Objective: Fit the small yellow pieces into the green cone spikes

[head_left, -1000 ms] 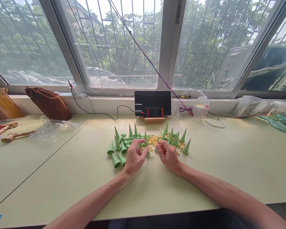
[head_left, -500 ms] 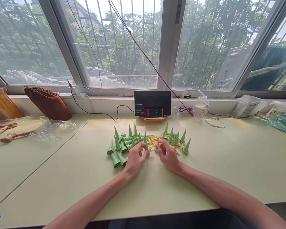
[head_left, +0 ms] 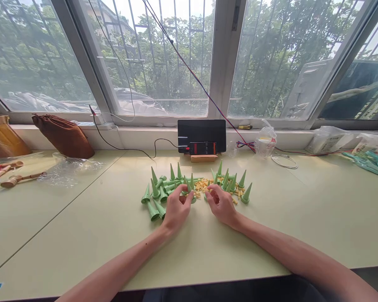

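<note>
Hollow green plastic cones (head_left: pixel 154 212) stand and lie in a cluster across the middle of the table, with a heap of small yellow pegs (head_left: pixel 202 184) among them. My left hand (head_left: pixel 178 206) has its thumb and fingers closed around an upright green cone (head_left: pixel 189 185) at the near side of the cluster. To its right, my right hand (head_left: pixel 222 204) is curled, thumb and index finger pinching at another green cone (head_left: pixel 205 196), mostly hidden by the fingers. A tiny yellow bit shows at those fingertips; whether it is held is unclear.
Behind the cones, a phone (head_left: pixel 203 148) with a lit display leans on a dark tablet (head_left: pixel 201 130) by the window. Wooden toys (head_left: pixel 22 179), clear plastic wrap (head_left: pixel 63 172) and a brown pouch (head_left: pixel 63 136) lie at the left. A bagged cup (head_left: pixel 266 142) and coiled white cable (head_left: pixel 284 161) are back right.
My left hand has shifted slightly left and its fingers have come around an upright green cone. My right hand has stayed almost still.
</note>
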`<state>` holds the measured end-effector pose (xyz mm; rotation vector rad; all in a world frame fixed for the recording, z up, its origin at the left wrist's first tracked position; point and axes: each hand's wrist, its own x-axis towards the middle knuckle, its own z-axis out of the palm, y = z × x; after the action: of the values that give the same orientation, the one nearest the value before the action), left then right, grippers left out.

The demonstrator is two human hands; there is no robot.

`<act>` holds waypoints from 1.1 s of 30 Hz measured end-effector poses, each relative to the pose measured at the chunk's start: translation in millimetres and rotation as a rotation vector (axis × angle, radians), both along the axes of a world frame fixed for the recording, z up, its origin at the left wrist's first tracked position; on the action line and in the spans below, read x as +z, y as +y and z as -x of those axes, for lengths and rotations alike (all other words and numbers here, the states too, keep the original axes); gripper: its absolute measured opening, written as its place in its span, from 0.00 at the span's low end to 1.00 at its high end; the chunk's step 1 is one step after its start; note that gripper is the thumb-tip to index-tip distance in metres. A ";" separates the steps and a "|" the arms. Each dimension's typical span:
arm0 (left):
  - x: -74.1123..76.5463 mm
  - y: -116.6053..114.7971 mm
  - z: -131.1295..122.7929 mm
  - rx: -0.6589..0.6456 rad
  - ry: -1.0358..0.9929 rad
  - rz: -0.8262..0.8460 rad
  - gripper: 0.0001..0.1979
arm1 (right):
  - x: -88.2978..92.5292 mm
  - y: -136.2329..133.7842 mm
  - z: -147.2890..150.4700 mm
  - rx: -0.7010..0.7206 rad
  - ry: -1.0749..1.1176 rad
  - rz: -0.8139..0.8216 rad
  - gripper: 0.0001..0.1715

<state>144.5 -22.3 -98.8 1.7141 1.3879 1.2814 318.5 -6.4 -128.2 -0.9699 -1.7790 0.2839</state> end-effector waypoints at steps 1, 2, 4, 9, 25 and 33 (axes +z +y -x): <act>-0.1 0.1 0.2 0.012 -0.011 -0.008 0.08 | -0.3 0.1 0.0 0.000 -0.003 -0.001 0.06; -0.3 0.3 0.5 0.023 -0.021 -0.016 0.08 | -0.6 0.1 0.0 0.001 -0.007 -0.001 0.06; -1.1 0.9 0.9 0.036 -0.035 -0.033 0.08 | -1.2 0.1 0.0 0.002 -0.016 -0.001 0.06; -3.0 1.7 0.8 0.012 -0.058 -0.051 0.08 | -1.9 0.2 -0.1 0.003 -0.032 -0.001 0.07; -1.8 0.1 -0.3 -0.062 -0.061 -0.054 0.10 | -1.8 0.0 -0.2 0.119 -0.085 0.056 0.10; -2.9 0.9 -0.1 -0.071 -0.057 -0.055 0.11 | -3.6 2.2 -0.4 0.156 -0.095 0.073 0.11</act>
<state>144.6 -21.4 -101.7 1.7335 1.2592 1.3296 318.9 -4.2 -131.8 -0.9099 -1.9472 0.4093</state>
